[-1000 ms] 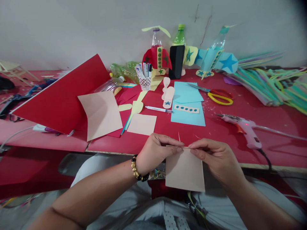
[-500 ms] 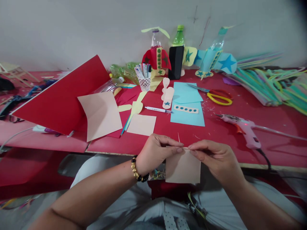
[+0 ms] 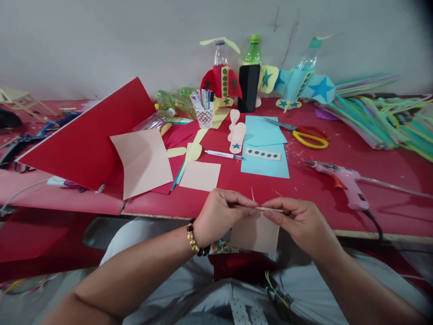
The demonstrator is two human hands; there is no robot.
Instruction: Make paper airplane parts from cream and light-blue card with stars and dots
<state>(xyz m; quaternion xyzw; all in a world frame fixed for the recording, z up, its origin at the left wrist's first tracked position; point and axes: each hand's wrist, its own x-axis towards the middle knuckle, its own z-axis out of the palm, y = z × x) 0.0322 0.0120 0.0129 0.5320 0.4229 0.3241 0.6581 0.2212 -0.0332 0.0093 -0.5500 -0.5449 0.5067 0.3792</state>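
Over my lap, just off the table's front edge, a pale peach sheet of paper [image 3: 254, 234] hangs by its top edge. My left hand [image 3: 225, 208] pinches that edge near its middle between thumb and fingers. Close beside it, my right hand [image 3: 297, 217] pinches the same edge, where a narrow folded strip shows. The two sets of fingertips almost meet. On the table beyond lie a smaller peach paper piece [image 3: 200, 176], a white marker [image 3: 223, 155] and a peach strip with blue dots [image 3: 263, 154] on light blue paper [image 3: 265, 168].
At the right lie a pink glue gun [image 3: 341, 180] with its cord over the edge, and scissors [image 3: 309, 139]. Red board [image 3: 91, 135] leans at the left behind a larger peach sheet [image 3: 144, 164]. Decorated bottles, a black phone [image 3: 249, 88] and a cup of pens [image 3: 204, 118] stand at the back.
The lower part of the peach sheet has swung up and slightly left. My right fingers have shifted a little left, and more of the folded top edge shows.
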